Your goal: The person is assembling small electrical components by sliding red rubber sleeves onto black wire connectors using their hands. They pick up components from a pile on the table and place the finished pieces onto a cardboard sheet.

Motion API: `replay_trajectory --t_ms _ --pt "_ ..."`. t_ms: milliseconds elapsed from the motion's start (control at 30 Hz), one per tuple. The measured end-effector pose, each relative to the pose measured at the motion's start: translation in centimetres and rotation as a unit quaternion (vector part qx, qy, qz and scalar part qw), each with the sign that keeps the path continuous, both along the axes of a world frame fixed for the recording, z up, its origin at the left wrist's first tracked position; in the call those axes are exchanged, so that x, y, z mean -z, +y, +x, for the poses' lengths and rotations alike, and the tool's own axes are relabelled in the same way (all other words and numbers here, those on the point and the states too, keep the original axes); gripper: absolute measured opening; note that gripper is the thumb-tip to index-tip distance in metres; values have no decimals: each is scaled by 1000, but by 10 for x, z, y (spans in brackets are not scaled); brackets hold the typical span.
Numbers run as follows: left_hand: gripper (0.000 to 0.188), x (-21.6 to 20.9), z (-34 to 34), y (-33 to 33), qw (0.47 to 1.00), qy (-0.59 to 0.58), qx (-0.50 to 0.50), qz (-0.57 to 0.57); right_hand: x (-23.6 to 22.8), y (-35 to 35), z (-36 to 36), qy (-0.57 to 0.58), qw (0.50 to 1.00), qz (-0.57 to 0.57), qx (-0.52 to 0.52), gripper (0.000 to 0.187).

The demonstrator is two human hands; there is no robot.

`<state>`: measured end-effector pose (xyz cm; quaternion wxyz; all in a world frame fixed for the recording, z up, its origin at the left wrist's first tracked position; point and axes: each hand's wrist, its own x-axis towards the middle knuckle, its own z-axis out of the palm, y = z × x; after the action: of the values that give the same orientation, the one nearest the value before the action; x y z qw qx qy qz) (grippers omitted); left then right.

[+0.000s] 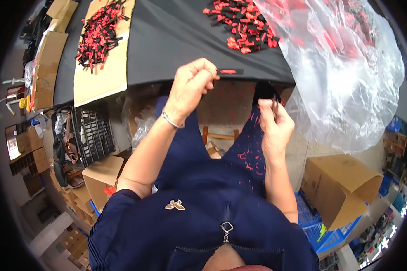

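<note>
My left hand (191,86) is closed at the table's front edge. Its thumb and fingertips pinch a small black strip with a red patch (228,72), which points to the right. Lower and to the right, my right hand (276,124) is closed in a pinch above my right leg. Something thin and dark seems to show at its fingertips, but I cannot make out what it is. A pile of small black and red pieces (246,27) lies on the black tabletop (167,49) beyond my hands. Another such pile (101,36) covers part of a cardboard sheet (99,86) at the left.
A large clear plastic bag (343,86) with red pieces inside hangs over the table's right edge. Below it, an open cardboard box (337,185) sits on a blue crate (323,237). A black crate (92,128) stands at my left. Red scraps cling to my right trouser leg.
</note>
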<state>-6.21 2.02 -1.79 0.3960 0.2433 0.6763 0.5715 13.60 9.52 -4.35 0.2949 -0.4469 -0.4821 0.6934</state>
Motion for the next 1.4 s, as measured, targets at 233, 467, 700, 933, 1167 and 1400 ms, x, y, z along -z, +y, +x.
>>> replay_trajectory --t_ms 233,467,700,933,1167,1400 --pt "14 0 52 -21 994 -57 87 22 -11 -3 -8 118 991 -45 -49 14" --pt "18 -7 61 -23 986 -120 115 -17 -12 -8 7 89 995 -7 -50 11" --pt "17 -2 62 -27 964 -241 115 -8 -8 -12 17 -47 896 430 -95 42" --pt "15 5 64 -31 949 -299 103 -11 -8 -8 10 -45 939 311 -138 12" --pt "15 15 70 -33 933 -357 56 -10 9 -10 5 -6 995 73 -70 12" --pt "14 22 69 -30 922 -387 -7 31 -2 -8 22 -53 991 125 3 28"
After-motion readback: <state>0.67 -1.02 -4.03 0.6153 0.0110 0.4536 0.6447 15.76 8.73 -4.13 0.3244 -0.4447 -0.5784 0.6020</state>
